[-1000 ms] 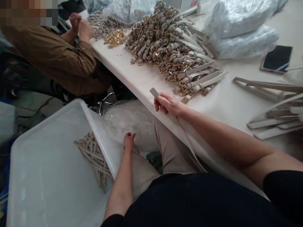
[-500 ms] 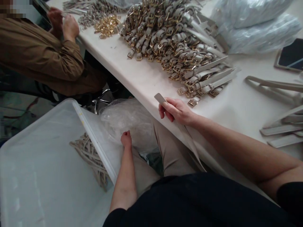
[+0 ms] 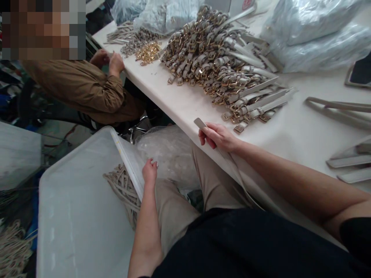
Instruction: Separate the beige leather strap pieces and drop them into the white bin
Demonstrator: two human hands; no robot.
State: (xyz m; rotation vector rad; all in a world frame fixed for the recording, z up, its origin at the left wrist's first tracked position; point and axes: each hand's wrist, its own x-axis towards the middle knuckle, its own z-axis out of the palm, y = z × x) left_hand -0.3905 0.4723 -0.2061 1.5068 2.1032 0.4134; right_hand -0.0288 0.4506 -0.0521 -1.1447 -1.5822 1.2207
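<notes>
Got a strap [image 3: 199, 123] pinched in the right hand [image 3: 218, 136], over the left edge of the table [image 3: 156, 88], trailing down toward the near side. Have the left hand [image 3: 150, 172] well apart, loosely curled just right of the tub [image 3: 123, 152] rim; can't tell if holding anything. See open air between both, over the plastic bag [image 3: 171, 150]. See less room on the far side, toward the buckle pile [image 3: 197, 58].

A long, flat, beige-grey strap [image 3: 199, 123] is hanging from the person's right hand [image 3: 216, 137], rounded tip sticking out, the rest trailing down beneath.
</notes>
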